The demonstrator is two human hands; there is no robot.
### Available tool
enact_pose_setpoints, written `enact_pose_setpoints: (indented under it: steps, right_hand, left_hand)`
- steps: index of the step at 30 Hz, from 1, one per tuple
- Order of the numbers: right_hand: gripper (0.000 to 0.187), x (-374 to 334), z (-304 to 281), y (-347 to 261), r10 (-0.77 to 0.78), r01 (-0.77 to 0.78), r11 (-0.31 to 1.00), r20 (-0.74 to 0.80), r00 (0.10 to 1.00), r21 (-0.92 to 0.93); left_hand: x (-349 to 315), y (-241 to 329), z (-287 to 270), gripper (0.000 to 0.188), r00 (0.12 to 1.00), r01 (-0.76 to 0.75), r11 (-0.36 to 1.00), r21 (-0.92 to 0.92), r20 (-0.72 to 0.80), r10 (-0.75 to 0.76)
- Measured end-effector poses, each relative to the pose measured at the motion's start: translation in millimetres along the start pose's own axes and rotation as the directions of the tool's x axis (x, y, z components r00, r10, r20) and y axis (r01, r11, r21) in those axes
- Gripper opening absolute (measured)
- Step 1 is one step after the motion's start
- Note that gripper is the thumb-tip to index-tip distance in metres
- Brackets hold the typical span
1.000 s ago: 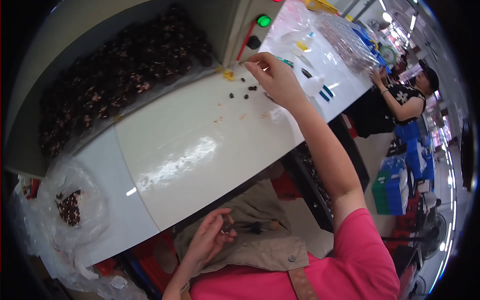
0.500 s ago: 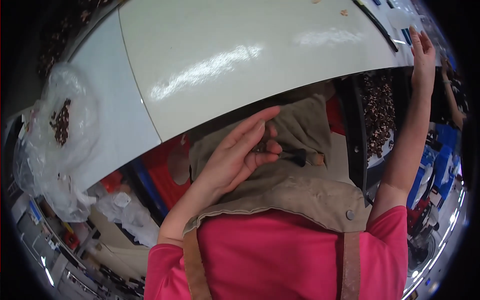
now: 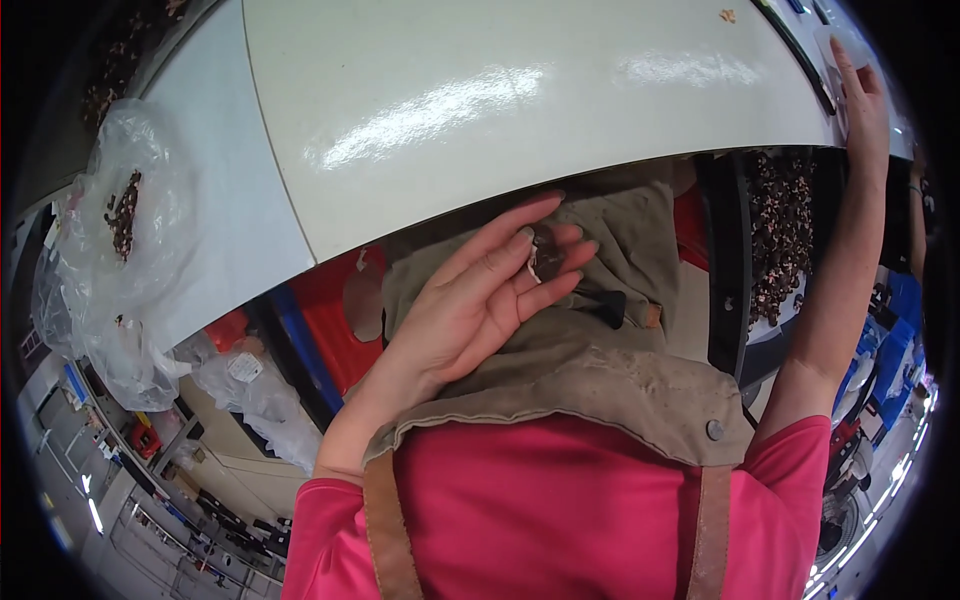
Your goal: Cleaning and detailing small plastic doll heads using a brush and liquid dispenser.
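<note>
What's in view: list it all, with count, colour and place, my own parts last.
table: 1, white and cream, across the top
piece: 1, dark brown with pale edge, centre
white thing: 1, kind unclear, upper right
rod: 1, black, table's right
scrap: 1, tan, top right
bags: 2, clear, left
tray: 1, black-edged, under table's right
bits: uncountable, brown and pink, in tray
heap: 1, dark, upper left
apron: 1, khaki, lower centre
shirt: 1, pink, bottom
background: too small to count
left hand: 1, bare, holding the piece
right hand: 1, bare, at the white thing
</note>
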State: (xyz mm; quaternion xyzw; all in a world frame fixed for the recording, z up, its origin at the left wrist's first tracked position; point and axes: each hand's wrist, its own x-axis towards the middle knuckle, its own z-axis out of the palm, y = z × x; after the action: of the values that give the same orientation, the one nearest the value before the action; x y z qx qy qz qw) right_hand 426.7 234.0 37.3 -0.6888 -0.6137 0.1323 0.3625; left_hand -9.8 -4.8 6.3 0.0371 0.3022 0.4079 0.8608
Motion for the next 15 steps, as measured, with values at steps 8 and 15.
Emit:
enact_pose_setpoints:
  steps: [8, 15]
  right_hand:
    - [0.048, 1.5, 6.6, -7.5, 0.053, -0.052, 0.994, -0.008, 0.999, 0.097]
    - [0.061, -45.1, -7.4, -51.2, -0.048, 0.030, 0.995, -0.185, 0.981, -0.097]
  left_hand:
    - [3.1, -5.5, -10.3, 0.042, 0.997, 0.014, 0.998, -0.066, 0.072, -0.009]
    - [1.8, -4.2, -7.8, 0.040, 1.000, 0.024, 0.998, -0.054, 0.014, -0.023]
